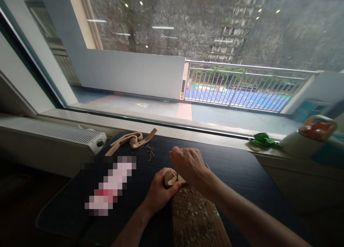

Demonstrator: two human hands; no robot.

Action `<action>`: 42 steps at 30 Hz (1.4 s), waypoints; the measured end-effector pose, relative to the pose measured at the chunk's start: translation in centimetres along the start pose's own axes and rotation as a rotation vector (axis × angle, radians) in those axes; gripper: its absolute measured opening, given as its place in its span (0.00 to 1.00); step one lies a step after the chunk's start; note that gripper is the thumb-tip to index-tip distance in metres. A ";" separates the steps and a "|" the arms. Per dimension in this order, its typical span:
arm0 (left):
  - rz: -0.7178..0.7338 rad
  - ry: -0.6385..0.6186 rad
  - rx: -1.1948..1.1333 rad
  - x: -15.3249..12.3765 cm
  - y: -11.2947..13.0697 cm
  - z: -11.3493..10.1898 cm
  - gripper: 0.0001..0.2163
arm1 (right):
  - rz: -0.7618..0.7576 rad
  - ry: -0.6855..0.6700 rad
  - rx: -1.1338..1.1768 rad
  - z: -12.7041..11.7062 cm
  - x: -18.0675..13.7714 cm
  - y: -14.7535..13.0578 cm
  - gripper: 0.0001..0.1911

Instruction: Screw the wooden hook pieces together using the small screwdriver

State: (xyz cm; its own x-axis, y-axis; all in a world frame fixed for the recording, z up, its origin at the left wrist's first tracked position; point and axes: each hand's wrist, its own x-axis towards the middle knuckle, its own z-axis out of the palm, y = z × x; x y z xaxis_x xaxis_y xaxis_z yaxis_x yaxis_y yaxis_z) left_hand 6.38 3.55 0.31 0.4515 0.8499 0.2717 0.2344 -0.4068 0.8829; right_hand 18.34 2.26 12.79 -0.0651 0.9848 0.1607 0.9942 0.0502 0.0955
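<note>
My left hand (161, 186) is closed around the curled end of a curved, pale wooden piece (172, 182), pressing it on the far end of a thick wooden block (197, 214). Above it, my right hand (189, 163) is in a fist around a screwdriver (177, 176), whose handle is hidden in the palm. The thin metal shaft points down at the wooden piece between the two hands; its tip is too small to make out. My right forearm covers part of the wooden piece. The block's top looks rough, with shiny bits across it.
More curved wooden pieces (134, 139) lie at the table's back left, beside several loose screws (151, 152). A pixelated pink-and-red item (111, 186) is on the dark table (129, 222). On the windowsill are a green cloth (263, 139) and a white container (301, 143). A radiator (59, 132) stands left.
</note>
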 end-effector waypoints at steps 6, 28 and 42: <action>-0.022 0.017 -0.009 -0.1 0.1 0.0 0.10 | -0.263 -0.005 -0.007 -3.2 -0.3 0.7 0.12; 0.028 0.026 0.033 -0.1 0.4 -0.2 0.09 | -0.286 -0.056 -0.042 -2.6 0.0 1.7 0.14; 0.020 0.022 0.025 -0.1 0.4 -0.1 0.09 | -0.071 -0.067 -0.059 -0.7 0.0 1.5 0.15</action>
State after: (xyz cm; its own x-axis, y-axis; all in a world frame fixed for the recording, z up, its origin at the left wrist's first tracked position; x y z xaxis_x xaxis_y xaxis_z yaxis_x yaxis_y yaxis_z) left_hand 6.31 3.34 0.68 0.4372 0.8487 0.2977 0.2471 -0.4316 0.8675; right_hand 19.79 2.27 13.59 -0.1273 0.9881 0.0859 0.9803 0.1121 0.1626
